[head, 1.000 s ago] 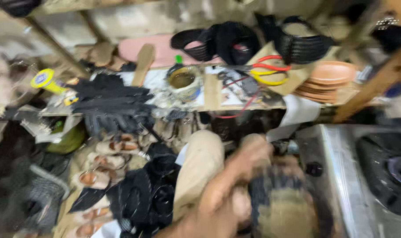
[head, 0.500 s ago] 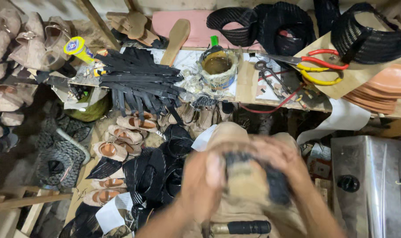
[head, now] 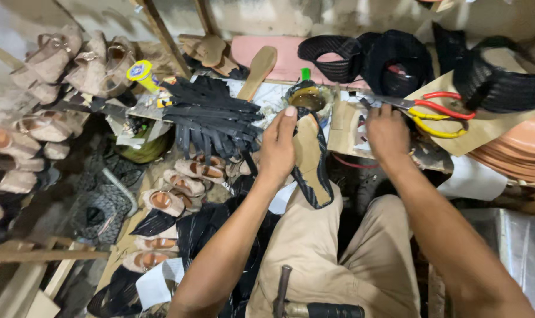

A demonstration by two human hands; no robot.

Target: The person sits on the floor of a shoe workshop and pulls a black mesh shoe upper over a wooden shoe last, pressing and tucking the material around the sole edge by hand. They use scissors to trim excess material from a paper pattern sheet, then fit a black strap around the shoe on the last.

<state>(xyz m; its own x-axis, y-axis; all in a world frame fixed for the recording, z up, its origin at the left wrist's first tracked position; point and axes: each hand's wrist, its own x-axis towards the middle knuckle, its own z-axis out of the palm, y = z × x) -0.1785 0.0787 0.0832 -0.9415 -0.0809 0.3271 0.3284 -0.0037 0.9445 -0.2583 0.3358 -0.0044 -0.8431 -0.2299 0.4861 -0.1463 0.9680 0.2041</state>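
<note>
My left hand (head: 277, 147) pinches the sole (head: 310, 160), long axis pointing away; my right hand (head: 386, 131), fingers curled, reaches near the scissors (head: 432, 108).

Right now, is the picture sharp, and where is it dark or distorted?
Head view: mostly sharp; the left hand holding the sole is crisp. Shadow darkens the lower left floor and under the bench. Wide-lens bending shows at the edges; the stacked tan soles look bright.
</note>
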